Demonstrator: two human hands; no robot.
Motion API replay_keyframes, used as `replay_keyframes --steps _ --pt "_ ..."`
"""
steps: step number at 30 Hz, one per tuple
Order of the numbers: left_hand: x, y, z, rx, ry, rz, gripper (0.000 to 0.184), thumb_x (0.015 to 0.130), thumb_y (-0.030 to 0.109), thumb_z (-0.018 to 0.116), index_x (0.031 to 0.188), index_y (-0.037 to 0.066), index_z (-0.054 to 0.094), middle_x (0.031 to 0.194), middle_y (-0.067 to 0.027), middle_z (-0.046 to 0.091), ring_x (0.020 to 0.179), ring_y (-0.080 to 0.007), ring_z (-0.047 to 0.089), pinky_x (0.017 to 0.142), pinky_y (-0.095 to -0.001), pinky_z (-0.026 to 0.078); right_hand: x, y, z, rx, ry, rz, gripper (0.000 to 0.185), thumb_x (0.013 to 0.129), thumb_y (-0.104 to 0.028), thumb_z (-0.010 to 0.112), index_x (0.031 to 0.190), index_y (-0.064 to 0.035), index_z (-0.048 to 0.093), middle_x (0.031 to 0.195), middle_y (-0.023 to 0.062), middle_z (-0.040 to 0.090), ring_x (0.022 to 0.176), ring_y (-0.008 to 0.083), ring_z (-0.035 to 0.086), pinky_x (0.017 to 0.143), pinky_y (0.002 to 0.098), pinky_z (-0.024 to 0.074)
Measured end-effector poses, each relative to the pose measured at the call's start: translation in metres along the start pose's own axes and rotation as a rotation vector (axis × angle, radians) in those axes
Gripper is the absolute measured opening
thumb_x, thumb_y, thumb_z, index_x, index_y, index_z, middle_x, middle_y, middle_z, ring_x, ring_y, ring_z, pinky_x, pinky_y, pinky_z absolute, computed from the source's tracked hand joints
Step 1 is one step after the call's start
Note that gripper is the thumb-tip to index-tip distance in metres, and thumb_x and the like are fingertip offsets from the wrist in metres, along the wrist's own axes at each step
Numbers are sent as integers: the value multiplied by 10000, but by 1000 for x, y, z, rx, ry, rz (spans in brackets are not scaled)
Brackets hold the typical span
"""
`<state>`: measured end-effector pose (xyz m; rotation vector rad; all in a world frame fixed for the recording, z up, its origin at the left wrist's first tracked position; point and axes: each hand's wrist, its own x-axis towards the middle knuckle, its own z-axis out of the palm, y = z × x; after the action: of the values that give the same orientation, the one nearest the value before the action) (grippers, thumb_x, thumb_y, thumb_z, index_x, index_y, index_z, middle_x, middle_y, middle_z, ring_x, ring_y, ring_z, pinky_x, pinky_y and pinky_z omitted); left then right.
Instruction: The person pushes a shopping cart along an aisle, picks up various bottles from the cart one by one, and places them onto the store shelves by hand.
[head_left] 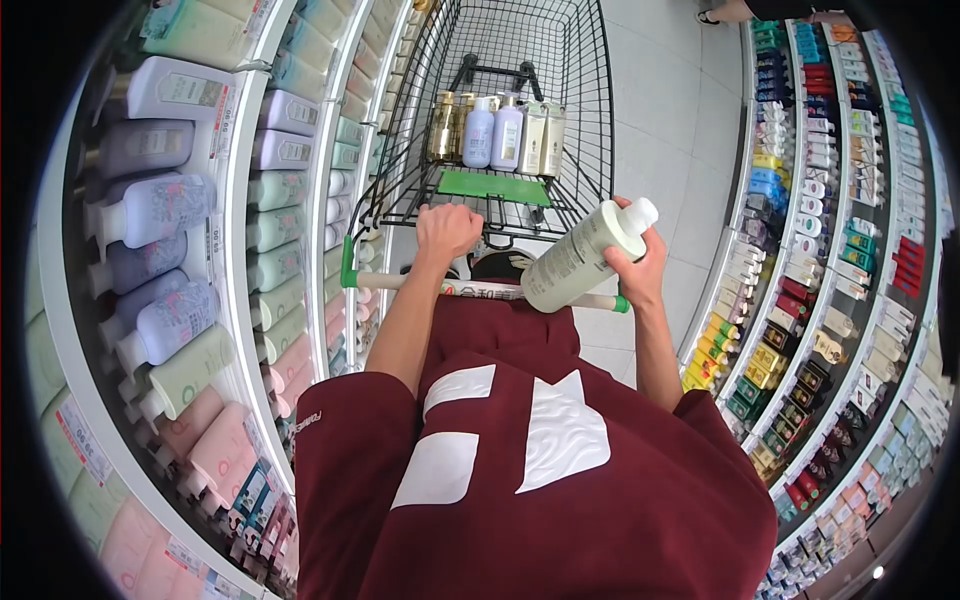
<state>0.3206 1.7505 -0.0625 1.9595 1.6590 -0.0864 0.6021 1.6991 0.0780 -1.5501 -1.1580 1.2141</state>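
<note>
My right hand [640, 262] grips a pale green bottle [575, 262] with a white cap near its top, and the bottle tilts over the cart's handle bar [380, 281]. My left hand [450, 235] is closed at the near rim of the black wire shopping cart [560, 60], beyond the handle; what its fingers hold is hidden. Inside the cart stand several bottles: gold ones [445, 125] at the left, a blue one [479, 135], a lilac one [508, 135] and cream ones [533, 140] at the right. A green panel [492, 186] lies at the cart's near end.
Shelves of lilac, green and pink bottles [165, 210] rise close on the left. Shelves with many small packages [770, 360] line the right side. Tiled floor [665, 130] runs between the cart and the right shelves. At the top right, another person's foot [709, 17] shows.
</note>
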Motion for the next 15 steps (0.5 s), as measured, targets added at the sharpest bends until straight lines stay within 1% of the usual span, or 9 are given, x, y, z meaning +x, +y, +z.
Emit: replay_keyframes --steps 2,4,5,8,11,15 --pt "-1 0 -1 3 -3 -3 428 881 312 464 755 28 759 798 -217 719 741 -382 698 895 -497 462 2 -2 4 6 -28 15 753 722 -312 854 1336 22 574 1140 107 684 1044 188 650 932 354 520" --pt "0 -1 0 -6 5 -4 431 880 311 462 758 24 759 801 -218 720 746 -383 700 897 -498 461 6 5 13 -133 -99 -4 685 735 -295 846 1299 8 604 1110 101 697 1022 180 659 917 348 524" --pt "1 -1 1 -8 11 -4 431 880 311 462 758 24 759 801 -218 720 746 -383 700 897 -498 461 9 7 17 -135 -101 -10 685 735 -295 846 1299 8 604 1110 101 697 1022 180 659 917 348 524" --pt "1 -1 1 -7 23 -8 432 879 311 460 760 24 760 807 -219 721 752 -383 701 893 -496 461 17 5 30 -231 -141 -5 605 738 -298 844 1237 -23 640 1083 96 715 987 177 675 899 342 529" --pt "3 -1 -1 -1 2 -17 436 879 316 459 765 23 762 816 -222 722 761 -384 703 894 -495 461 30 6 35 -278 -193 38 591 736 -309 843 1219 -26 651 1073 97 719 978 182 681 885 339 531" --pt "4 -1 -1 -3 -10 -23 435 880 324 465 770 29 765 821 -222 722 764 -382 704 894 -495 461 39 6 40 -266 -222 46 585 737 -317 843 1208 -25 656 1059 99 721 964 186 684 874 339 532"
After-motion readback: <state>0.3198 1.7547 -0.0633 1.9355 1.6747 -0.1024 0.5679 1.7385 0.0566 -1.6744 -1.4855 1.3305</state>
